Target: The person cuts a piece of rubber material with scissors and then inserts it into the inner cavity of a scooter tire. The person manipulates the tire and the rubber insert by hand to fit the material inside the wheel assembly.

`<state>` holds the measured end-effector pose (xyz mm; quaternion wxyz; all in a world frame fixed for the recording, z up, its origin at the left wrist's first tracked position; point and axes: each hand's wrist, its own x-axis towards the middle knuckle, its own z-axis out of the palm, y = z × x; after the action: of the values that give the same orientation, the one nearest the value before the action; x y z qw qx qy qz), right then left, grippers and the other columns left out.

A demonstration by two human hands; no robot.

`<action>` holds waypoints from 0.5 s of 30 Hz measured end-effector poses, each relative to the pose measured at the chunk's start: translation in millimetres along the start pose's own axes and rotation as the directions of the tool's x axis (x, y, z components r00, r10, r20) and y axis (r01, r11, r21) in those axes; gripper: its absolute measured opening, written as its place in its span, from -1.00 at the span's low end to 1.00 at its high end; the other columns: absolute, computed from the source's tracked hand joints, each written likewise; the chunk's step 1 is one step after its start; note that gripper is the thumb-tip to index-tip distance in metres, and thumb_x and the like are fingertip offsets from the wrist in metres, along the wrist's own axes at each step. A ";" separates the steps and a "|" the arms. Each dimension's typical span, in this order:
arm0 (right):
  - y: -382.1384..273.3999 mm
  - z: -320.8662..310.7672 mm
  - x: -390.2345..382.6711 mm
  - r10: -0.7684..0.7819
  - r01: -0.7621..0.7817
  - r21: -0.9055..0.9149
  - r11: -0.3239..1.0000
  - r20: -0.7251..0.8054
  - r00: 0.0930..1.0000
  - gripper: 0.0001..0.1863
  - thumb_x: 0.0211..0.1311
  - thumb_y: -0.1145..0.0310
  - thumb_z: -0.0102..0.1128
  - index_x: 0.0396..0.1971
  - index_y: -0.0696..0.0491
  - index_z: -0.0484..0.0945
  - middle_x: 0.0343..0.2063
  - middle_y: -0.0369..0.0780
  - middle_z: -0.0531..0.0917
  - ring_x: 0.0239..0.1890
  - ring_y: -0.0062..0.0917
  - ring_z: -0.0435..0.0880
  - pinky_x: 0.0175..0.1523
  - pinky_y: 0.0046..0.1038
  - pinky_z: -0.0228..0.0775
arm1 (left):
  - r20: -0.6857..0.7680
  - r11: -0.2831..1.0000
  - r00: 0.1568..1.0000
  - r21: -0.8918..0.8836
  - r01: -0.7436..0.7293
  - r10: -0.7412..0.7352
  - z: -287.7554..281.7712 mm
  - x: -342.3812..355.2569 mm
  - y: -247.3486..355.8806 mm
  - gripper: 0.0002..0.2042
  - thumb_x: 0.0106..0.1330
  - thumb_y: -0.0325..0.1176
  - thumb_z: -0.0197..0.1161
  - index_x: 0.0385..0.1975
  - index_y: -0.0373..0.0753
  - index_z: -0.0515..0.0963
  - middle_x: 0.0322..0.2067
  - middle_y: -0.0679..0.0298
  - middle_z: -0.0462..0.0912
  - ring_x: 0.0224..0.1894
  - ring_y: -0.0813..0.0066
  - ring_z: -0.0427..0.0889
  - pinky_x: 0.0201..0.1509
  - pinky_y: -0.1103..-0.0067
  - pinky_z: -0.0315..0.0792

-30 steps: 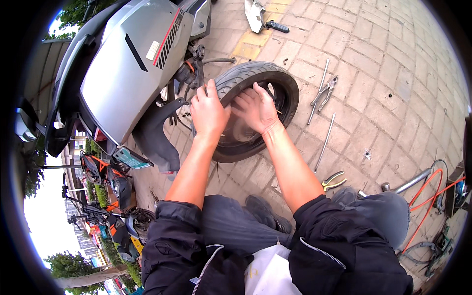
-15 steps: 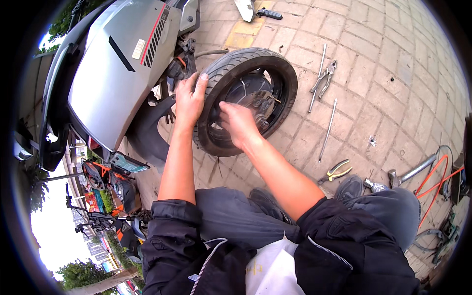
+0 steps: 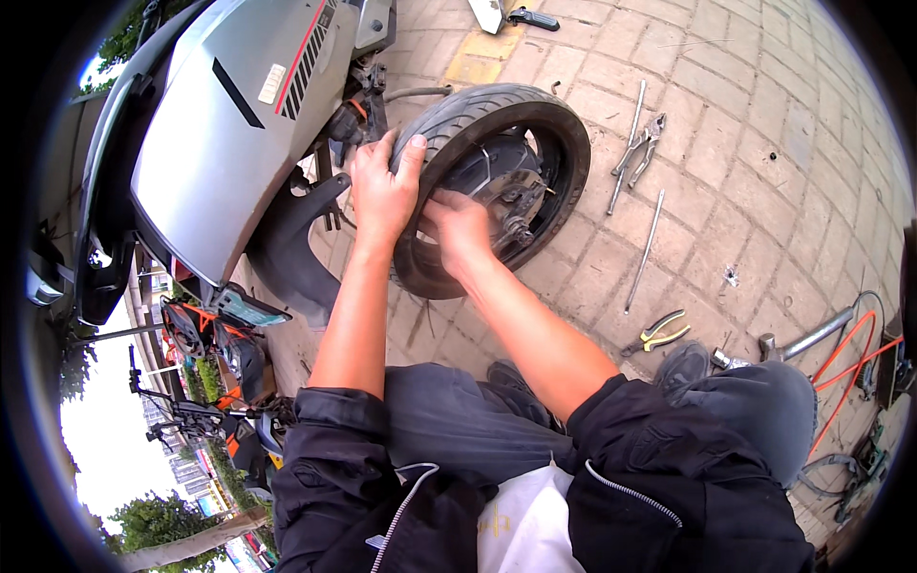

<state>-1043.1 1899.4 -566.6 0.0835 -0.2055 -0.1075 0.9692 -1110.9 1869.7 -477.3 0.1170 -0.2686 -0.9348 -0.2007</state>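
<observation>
A motorcycle wheel (image 3: 573, 196) with a black tire stands tilted on the paving in front of me, its hub and brake disc (image 3: 516, 196) facing up toward me. My left hand (image 3: 384, 199) is closed on the tire's left side, the thumb lying along the tread. My right hand (image 3: 462, 232) reaches into the wheel's opening and grips the near-left part of the rim; its fingertips are partly hidden inside. Left of the wheel is the silver-grey body (image 3: 215, 153) of a motorbike, with a black curved fender (image 3: 287, 263) hanging close to my left forearm.
Right of the wheel lie locking pliers (image 3: 650, 143), a metal rod (image 3: 626, 148) and another rod (image 3: 646, 250). Yellow-handled pliers (image 3: 659, 334) and a hammer (image 3: 812, 334) lie near my shoes. An orange cable (image 3: 845, 363) runs at the far right. Parked bikes (image 3: 224, 382) stand at lower left.
My right hand's fingers have moved from over the rim to inside the wheel's opening. My left hand has shifted slightly right with the tire. The view has shifted a little.
</observation>
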 end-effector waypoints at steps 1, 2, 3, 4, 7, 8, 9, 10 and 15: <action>-1.5 -4.4 -0.3 0.043 -0.047 0.071 0.996 0.056 0.997 -0.68 0.19 0.54 0.09 -0.05 0.33 0.51 -0.13 -0.05 0.64 -0.17 -0.43 0.64 -0.05 -0.45 0.47 | -0.005 1.000 1.000 -0.002 -0.006 0.006 0.5 1.3 0.6 -0.41 0.28 0.10 0.16 0.02 -0.38 0.54 -0.12 -0.10 0.53 0.00 0.01 0.47 0.16 0.31 0.31; -1.8 -11.6 0.7 0.083 -0.098 0.138 0.986 0.115 0.990 -0.66 0.20 0.54 0.02 -0.03 0.33 0.50 -0.09 -0.04 0.61 -0.12 -0.42 0.62 0.01 -0.42 0.44 | -0.010 1.000 1.000 -0.005 -0.012 0.012 2.5 2.5 -0.3 -0.41 0.28 0.10 0.16 0.02 -0.38 0.54 -0.12 -0.10 0.53 0.00 0.01 0.46 0.16 0.31 0.31; -2.6 -19.4 1.6 0.118 -0.153 0.200 0.968 0.176 0.977 -0.64 0.21 0.53 -0.05 0.00 0.32 0.48 -0.05 -0.03 0.59 -0.06 -0.41 0.59 0.06 -0.38 0.41 | -0.015 1.000 1.000 -0.008 -0.017 0.017 3.6 3.9 -0.8 -0.41 0.28 0.10 0.15 0.02 -0.37 0.54 -0.12 -0.09 0.52 0.00 0.01 0.46 0.16 0.31 0.31; -10.2 -24.0 -2.9 0.153 -0.218 0.222 0.950 0.276 0.949 -0.53 0.11 0.55 -0.14 0.06 0.29 0.45 0.05 -0.04 0.53 0.10 -0.39 0.49 0.16 -0.32 0.30 | -0.017 1.000 1.000 -0.005 -0.010 0.010 3.7 4.0 -0.9 -0.39 0.26 0.12 0.16 0.02 -0.37 0.54 -0.11 -0.08 0.52 0.01 0.02 0.46 0.16 0.30 0.32; -18.3 -16.9 -9.7 0.181 -0.242 0.147 0.959 0.336 0.924 -0.55 -0.02 0.55 -0.09 -0.05 0.21 0.52 -0.05 -0.16 0.57 -0.03 -0.45 0.50 0.05 -0.35 0.30 | -0.017 0.999 1.000 0.047 -0.014 0.015 -0.3 2.5 1.9 -0.38 0.26 0.13 0.17 0.02 -0.39 0.54 -0.11 -0.08 0.52 0.01 0.01 0.46 0.16 0.30 0.32; -17.7 -19.3 -5.1 0.191 -0.244 0.099 0.965 0.376 0.907 -0.58 -0.04 0.55 -0.08 -0.10 0.18 0.53 -0.09 -0.19 0.57 -0.08 -0.46 0.49 0.01 -0.35 0.28 | -0.008 0.999 1.000 0.044 -0.014 0.014 -0.2 1.8 4.5 -0.35 0.23 0.15 0.18 0.02 -0.40 0.53 -0.11 -0.08 0.51 0.02 0.01 0.46 0.15 0.30 0.32; -15.9 -22.8 3.9 0.203 -0.245 0.051 0.968 0.414 0.887 -0.61 -0.06 0.54 -0.07 -0.15 0.15 0.54 -0.13 -0.22 0.56 -0.13 -0.48 0.47 -0.03 -0.36 0.26 | 0.000 0.999 1.000 0.041 -0.014 0.014 -0.2 0.7 7.4 -0.32 0.21 0.17 0.20 0.03 -0.42 0.52 -0.10 -0.07 0.50 0.03 0.01 0.45 0.15 0.29 0.32; -17.2 -24.6 12.0 0.214 -0.240 0.002 0.971 0.448 0.868 -0.64 -0.08 0.53 -0.05 -0.21 0.12 0.55 -0.17 -0.25 0.55 -0.19 -0.50 0.46 -0.07 -0.37 0.25 | 0.010 0.999 1.000 0.035 -0.016 0.015 1.3 0.1 10.4 -0.29 0.18 0.19 0.21 0.03 -0.43 0.51 -0.09 -0.07 0.49 0.04 0.01 0.44 0.15 0.28 0.32; -35.3 -22.0 22.2 0.304 -0.339 -0.033 0.940 0.530 0.791 -0.68 -0.11 0.49 -0.01 -0.26 0.02 0.52 -0.23 -0.29 0.52 -0.17 -0.51 0.43 -0.01 -0.28 0.23 | 0.071 0.978 0.997 0.210 -0.021 0.006 -2.2 -6.6 23.4 -0.07 -0.06 0.26 0.36 0.13 -0.47 0.39 -0.01 -0.04 0.41 0.12 0.01 0.37 0.16 0.21 0.31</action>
<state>-1049.8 1941.8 -586.1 -0.1088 0.0562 -0.0588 0.9907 -1092.3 1883.9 -470.1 0.1132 -0.2680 -0.9525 -0.0903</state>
